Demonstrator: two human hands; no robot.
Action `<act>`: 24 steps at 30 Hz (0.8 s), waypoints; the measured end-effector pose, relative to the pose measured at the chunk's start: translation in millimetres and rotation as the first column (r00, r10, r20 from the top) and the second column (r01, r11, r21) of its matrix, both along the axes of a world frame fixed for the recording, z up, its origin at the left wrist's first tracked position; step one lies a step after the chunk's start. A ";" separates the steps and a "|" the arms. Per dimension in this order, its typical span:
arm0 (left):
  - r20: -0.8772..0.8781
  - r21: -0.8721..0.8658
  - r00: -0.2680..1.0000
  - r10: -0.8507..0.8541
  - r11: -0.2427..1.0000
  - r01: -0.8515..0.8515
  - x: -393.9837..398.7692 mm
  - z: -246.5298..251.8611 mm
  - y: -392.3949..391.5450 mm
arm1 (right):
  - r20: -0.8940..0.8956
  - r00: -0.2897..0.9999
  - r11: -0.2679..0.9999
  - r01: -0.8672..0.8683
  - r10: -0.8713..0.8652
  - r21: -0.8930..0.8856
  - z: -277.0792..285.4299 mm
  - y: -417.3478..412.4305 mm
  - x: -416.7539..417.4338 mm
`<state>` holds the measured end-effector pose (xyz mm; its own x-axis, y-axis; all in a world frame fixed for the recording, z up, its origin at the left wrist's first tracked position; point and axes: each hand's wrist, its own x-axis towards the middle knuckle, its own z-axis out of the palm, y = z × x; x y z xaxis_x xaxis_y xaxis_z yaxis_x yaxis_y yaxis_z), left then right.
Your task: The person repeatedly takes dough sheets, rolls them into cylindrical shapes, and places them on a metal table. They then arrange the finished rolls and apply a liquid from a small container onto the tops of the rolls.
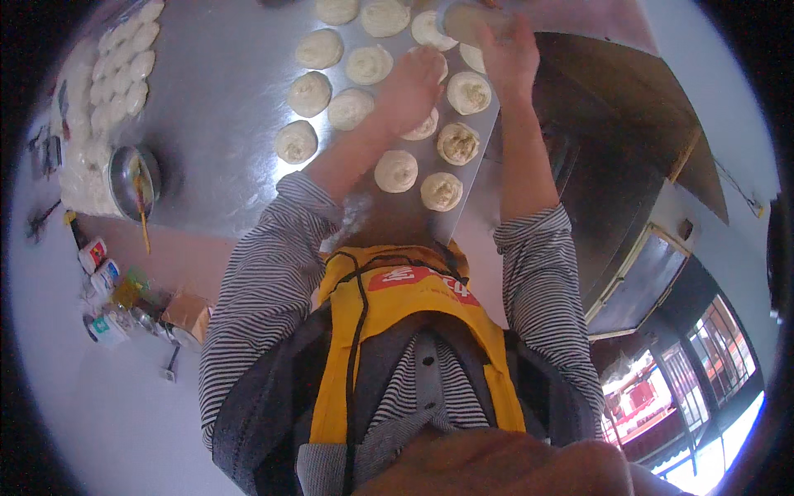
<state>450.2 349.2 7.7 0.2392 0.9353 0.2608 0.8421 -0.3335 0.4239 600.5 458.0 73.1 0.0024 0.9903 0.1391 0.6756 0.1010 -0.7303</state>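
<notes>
Rows of round, flattened dough pieces (309,93) lie on a shiny metal worktop (217,111). My left hand (417,87) rests low over the rows, its fingers curled at a pale dough round that it partly hides; whether it grips the dough is unclear. At the worktop's right edge is my right hand (510,53), blurred, beside a dull brownish round thing (466,26) that may be a dough piece or a lid. The right column holds dough rounds with browner, rougher middles (458,143).
A metal bowl (127,183) with a wooden-handled brush or utensil stands at the worktop's left corner. Behind it, many dough pieces (124,68) lie close together under plastic. Jars (93,255) and a cardboard box (187,315) are lower left. A large dark round surface (608,136) is at right.
</notes>
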 end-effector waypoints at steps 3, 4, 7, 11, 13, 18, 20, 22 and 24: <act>0.026 0.007 1.000 0.001 1.000 -0.001 7.9 -0.3 -23.5 | 0.236 0.954 0.982 -0.165 0.184 -0.095 -14.0 11.9 -15.6; -0.053 -0.114 0.998 0.032 0.993 -0.038 8.5 -3.5 -25.3 | 0.267 0.953 0.987 -0.157 0.143 0.029 -15.0 10.1 -21.3; -0.139 -0.087 0.990 0.023 0.996 -0.035 9.3 -11.2 -26.9 | 0.091 0.955 0.957 -0.286 0.281 0.053 -11.5 6.9 -17.3; -0.105 -0.114 0.993 0.047 0.992 -0.059 12.0 -20.7 -19.6 | 0.464 0.880 0.949 -0.226 0.101 0.222 -23.3 12.8 -9.7; -0.117 -0.100 0.993 0.026 0.994 -0.037 19.4 -17.3 -18.5 | 0.416 0.899 0.975 -0.199 0.140 0.102 -26.3 15.1 -3.4; -0.093 -0.089 0.996 0.004 0.996 -0.012 9.8 -1.3 -29.9 | 0.185 0.972 0.983 -0.162 0.144 0.085 14.8 -15.4 -6.8; -0.089 -0.087 0.996 0.022 0.996 -0.030 7.8 13.2 -47.5 | 0.085 0.993 0.992 -0.087 0.079 0.094 23.4 -32.0 -6.2; -0.031 -0.127 0.997 0.066 0.989 -0.069 9.6 16.9 -64.9 | 0.153 0.969 0.976 -0.206 0.193 0.074 -6.9 -46.4 -1.2; 0.011 -0.142 0.998 0.060 0.988 -0.058 6.1 23.1 -80.6 | 0.265 0.932 0.968 -0.246 0.247 -0.038 -16.0 -58.3 -11.5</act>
<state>456.3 268.6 30.8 0.1797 0.9754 0.1280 0.8516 -0.2194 0.4760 589.1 399.7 57.1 -0.2785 0.9556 0.0967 0.7993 0.2864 -0.5283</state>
